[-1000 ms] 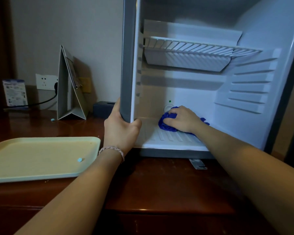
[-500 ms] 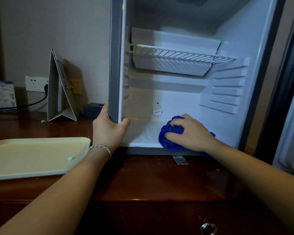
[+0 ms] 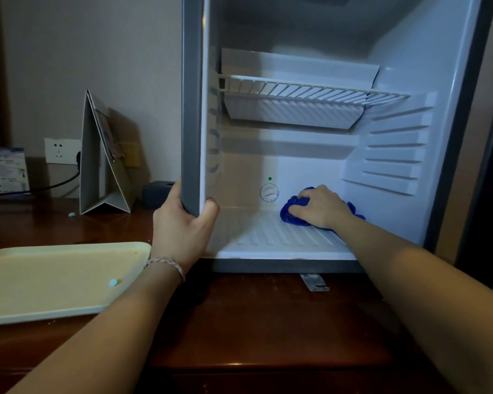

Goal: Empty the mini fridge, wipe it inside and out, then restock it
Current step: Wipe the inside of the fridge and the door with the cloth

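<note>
The white mini fridge (image 3: 310, 172) stands open on the dark wooden desk, with nothing stored inside. My left hand (image 3: 182, 223) grips the lower part of its grey left front edge, thumb inside the frame. My right hand (image 3: 319, 206) grips a bunched blue cloth (image 3: 292, 213) and presses it on the ribbed fridge floor (image 3: 276, 234), at the back right, just right of the round thermostat dial (image 3: 269, 192). A white wire shelf (image 3: 310, 91) sits in the upper half.
A pale green tray (image 3: 54, 280) lies on the desk at the left, bearing one small blue dot. Behind it stand a folded white stand-up card (image 3: 103, 163), a leaflet (image 3: 7, 170), a wall socket with a black cable and a small dark box (image 3: 157, 191). The fridge door is off to the right.
My right hand has slid the blue cloth from the front edge of the fridge floor back toward the rear wall. The left hand keeps its hold on the frame.
</note>
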The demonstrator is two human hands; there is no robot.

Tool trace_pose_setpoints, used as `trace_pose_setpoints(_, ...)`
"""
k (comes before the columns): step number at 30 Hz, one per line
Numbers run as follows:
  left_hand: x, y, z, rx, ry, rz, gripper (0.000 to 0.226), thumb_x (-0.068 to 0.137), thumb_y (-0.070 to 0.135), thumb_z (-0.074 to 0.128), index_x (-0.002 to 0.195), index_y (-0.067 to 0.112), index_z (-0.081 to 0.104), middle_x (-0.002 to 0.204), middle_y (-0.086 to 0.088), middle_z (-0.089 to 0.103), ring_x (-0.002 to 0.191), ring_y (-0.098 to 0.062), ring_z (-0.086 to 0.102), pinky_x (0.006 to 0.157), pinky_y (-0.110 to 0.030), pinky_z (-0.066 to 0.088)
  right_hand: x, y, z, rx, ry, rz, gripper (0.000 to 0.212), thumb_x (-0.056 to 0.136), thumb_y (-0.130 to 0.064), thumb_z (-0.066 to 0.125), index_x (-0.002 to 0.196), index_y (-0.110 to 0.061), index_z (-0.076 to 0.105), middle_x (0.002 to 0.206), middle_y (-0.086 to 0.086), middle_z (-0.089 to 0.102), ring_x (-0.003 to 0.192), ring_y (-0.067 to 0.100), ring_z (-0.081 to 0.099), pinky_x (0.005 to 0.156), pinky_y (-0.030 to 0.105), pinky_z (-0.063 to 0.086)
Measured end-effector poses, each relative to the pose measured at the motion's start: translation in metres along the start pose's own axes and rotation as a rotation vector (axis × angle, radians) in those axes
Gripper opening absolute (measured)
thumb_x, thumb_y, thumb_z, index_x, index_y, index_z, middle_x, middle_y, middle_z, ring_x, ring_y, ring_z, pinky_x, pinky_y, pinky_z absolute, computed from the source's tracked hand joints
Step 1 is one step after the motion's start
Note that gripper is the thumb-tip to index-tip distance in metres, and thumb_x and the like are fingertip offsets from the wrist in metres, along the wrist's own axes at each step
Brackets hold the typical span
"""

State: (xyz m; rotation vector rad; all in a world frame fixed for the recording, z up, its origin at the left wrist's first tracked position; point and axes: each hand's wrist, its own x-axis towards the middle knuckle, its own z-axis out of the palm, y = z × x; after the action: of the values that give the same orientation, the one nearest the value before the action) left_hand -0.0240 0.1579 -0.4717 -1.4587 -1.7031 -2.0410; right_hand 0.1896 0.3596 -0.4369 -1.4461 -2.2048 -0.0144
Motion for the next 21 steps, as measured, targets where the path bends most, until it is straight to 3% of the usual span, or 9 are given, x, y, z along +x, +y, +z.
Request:
trace_pose_setpoints(2,0.001,0.000,0.000,0.006,-0.011,0.002,0.035,0.090,0.028,0.064,0.125,0.026,0.057,0.091,0.023,0.058,0.080,0.007,0.056,0.057,-0.002,0.040,-0.002,0.002,-0.003,0.043,0.005,-0.012,0.041,0.070,-0.067,0.054,0.093,-0.035,0.067,0.106,0.001,0.053,0.093,0.027,0.058,0.082,0.041,0.054)
trace_pose_setpoints(6,-0.003,0.004,-0.002,0.003,-0.021,0.001,0.037,0.091,0.026,0.064,0.127,0.020,0.058,0.100,0.008,0.062,0.082,0.000,0.057,0.058,-0.002,0.040,-0.024,0.010,-0.016,0.104,0.003,-0.043,0.026,0.083,-0.049,0.067,0.090,-0.025,0.070,0.091,-0.002,0.063,0.080,0.017,0.058,0.066,0.028,0.045)
trace_pose_setpoints(9,-0.004,0.008,-0.003,0.001,-0.034,-0.013,0.032,0.091,0.025,0.064,0.122,0.019,0.059,0.099,0.006,0.063,0.082,-0.003,0.058,0.055,-0.001,0.040,-0.057,0.014,-0.032,0.148,0.005,-0.070,0.023,0.083,-0.045,0.070,0.091,-0.024,0.072,0.086,-0.005,0.067,0.079,0.013,0.060,0.069,0.028,0.047)
trace_pose_setpoints(15,-0.007,0.012,-0.004,-0.014,-0.019,-0.057,0.019,0.089,0.025,0.062,0.107,0.028,0.056,0.087,0.016,0.060,0.077,0.006,0.056,0.061,-0.006,0.038,-0.120,0.012,-0.055,0.134,0.023,-0.108,0.016,0.081,-0.041,0.073,0.084,-0.026,0.070,0.080,-0.006,0.063,0.075,0.015,0.060,0.065,0.030,0.046)
trace_pose_setpoints(19,-0.007,0.011,-0.003,-0.004,-0.008,-0.047,0.019,0.090,0.025,0.062,0.109,0.026,0.058,0.086,0.012,0.061,0.075,0.006,0.055,0.057,-0.002,0.036,-0.120,0.012,-0.054,0.138,0.038,-0.074,0.019,0.081,-0.041,0.072,0.085,-0.022,0.072,0.083,-0.005,0.065,0.077,0.013,0.061,0.072,0.033,0.050)
trace_pose_setpoints(21,-0.006,0.010,-0.003,0.001,-0.005,-0.046,0.020,0.090,0.025,0.062,0.110,0.024,0.058,0.086,0.011,0.060,0.075,0.005,0.055,0.054,-0.001,0.037,-0.104,0.014,-0.048,0.139,0.058,-0.023,0.017,0.080,-0.042,0.070,0.085,-0.026,0.071,0.082,-0.006,0.067,0.078,0.013,0.060,0.066,0.031,0.048)
